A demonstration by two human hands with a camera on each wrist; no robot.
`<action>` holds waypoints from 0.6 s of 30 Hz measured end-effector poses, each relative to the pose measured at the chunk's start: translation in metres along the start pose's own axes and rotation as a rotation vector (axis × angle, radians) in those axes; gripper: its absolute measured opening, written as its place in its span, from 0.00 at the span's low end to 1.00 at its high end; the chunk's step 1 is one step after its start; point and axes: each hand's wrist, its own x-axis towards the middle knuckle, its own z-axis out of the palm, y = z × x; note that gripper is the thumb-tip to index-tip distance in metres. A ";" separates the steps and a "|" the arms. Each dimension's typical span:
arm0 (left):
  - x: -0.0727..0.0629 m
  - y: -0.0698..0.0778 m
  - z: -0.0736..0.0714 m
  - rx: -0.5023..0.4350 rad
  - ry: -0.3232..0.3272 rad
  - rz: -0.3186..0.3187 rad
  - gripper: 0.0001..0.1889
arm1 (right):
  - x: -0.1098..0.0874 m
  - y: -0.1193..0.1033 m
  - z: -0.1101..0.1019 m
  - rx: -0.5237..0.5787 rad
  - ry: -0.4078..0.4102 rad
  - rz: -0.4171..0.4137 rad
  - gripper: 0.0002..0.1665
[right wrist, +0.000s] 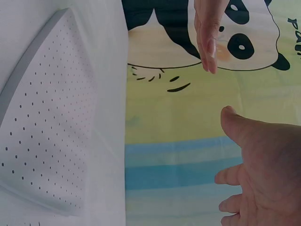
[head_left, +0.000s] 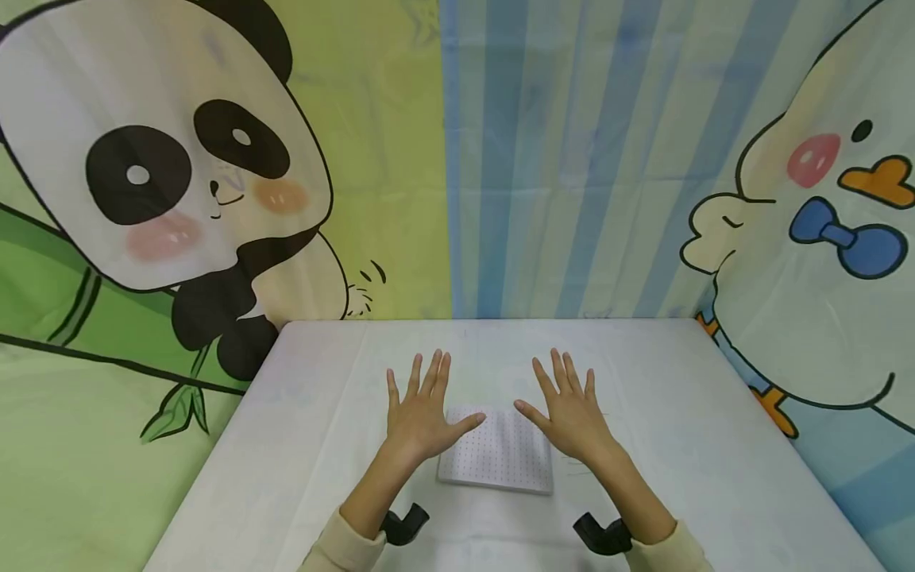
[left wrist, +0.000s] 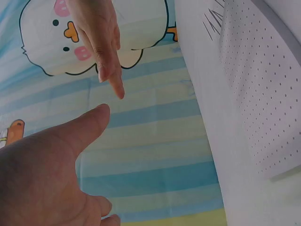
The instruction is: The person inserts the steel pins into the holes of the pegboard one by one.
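Observation:
A white board (head_left: 500,457) dotted with rows of small holes lies flat on the table. My left hand (head_left: 420,421) is held up over its left side, fingers spread and thumb pointing inward. Mirroring it, my right hand (head_left: 572,417) hovers over the board's right side with straight, parted fingers. Neither hand holds anything. Several thin dark sticks, like pins (left wrist: 212,23), lie beside the board's right edge. In the right wrist view the perforated board (right wrist: 47,117) shows its thick grey side, and my right palm (right wrist: 273,169) faces inward.
A white cloth covers the table (head_left: 322,445). Behind it hangs a curtain with a printed panda (head_left: 157,183) on the left and a white duck (head_left: 822,302) on the right. A black wrist mount (head_left: 405,524) sits on the left forearm, another black mount (head_left: 602,536) on the right.

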 end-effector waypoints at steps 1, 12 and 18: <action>0.000 0.000 0.001 0.001 -0.002 -0.002 0.54 | -0.001 0.001 0.000 0.004 0.001 0.001 0.46; -0.003 -0.020 0.058 -0.352 -0.027 0.053 0.58 | -0.029 0.078 0.026 0.483 0.215 0.026 0.16; -0.015 -0.044 0.111 -0.627 -0.151 0.112 0.63 | -0.064 0.120 0.071 0.570 0.085 0.079 0.04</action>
